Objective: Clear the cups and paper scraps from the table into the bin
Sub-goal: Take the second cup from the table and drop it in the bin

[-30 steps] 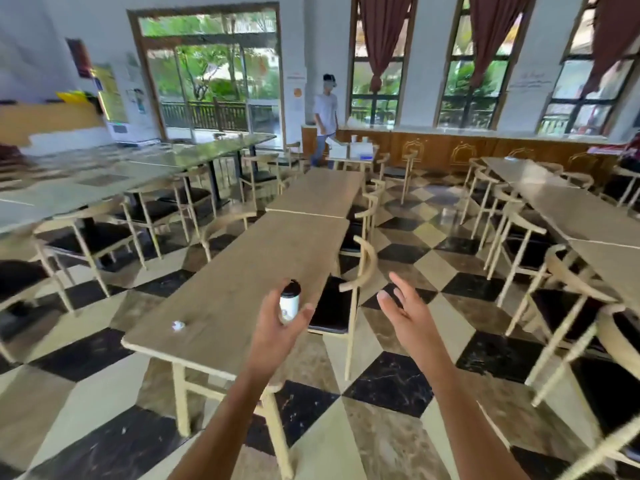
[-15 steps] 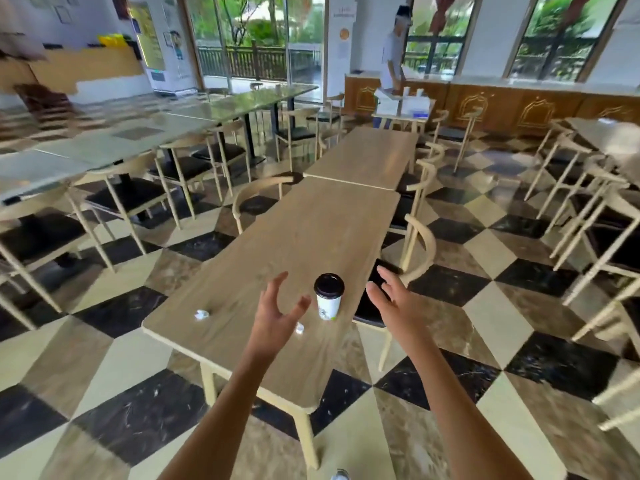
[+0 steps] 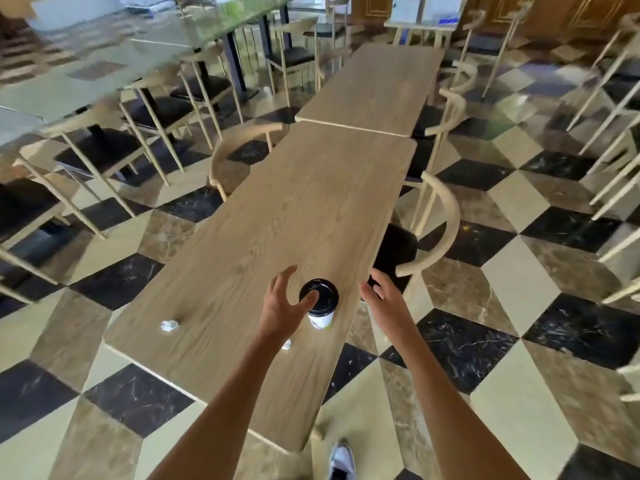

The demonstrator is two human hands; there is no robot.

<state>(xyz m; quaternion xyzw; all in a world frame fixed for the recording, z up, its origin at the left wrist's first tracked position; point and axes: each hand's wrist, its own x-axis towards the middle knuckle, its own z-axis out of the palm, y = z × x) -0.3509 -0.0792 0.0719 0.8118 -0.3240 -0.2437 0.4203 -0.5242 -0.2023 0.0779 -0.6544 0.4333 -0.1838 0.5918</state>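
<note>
A white paper cup with a black lid (image 3: 321, 304) stands upright near the right edge of the wooden table (image 3: 298, 216). My left hand (image 3: 284, 304) is just left of the cup, fingers spread, thumb against the lid's rim. My right hand (image 3: 380, 298) hovers to the cup's right over the table's edge, fingers apart and holding nothing. One crumpled white paper scrap (image 3: 169, 325) lies near the table's left edge. A second small scrap (image 3: 286, 345) shows beside my left forearm, partly hidden.
A curved-back chair (image 3: 434, 233) is tucked in at the table's right, another chair (image 3: 239, 150) at its left. A second wooden table (image 3: 374, 84) adjoins the far end. More chairs and tables stand on both sides. My shoe (image 3: 341, 460) is on the checkered floor. No bin shows.
I have come closer to the table and the view has tilted down. Both hands have moved in around the cup, the left one now touching its lid.
</note>
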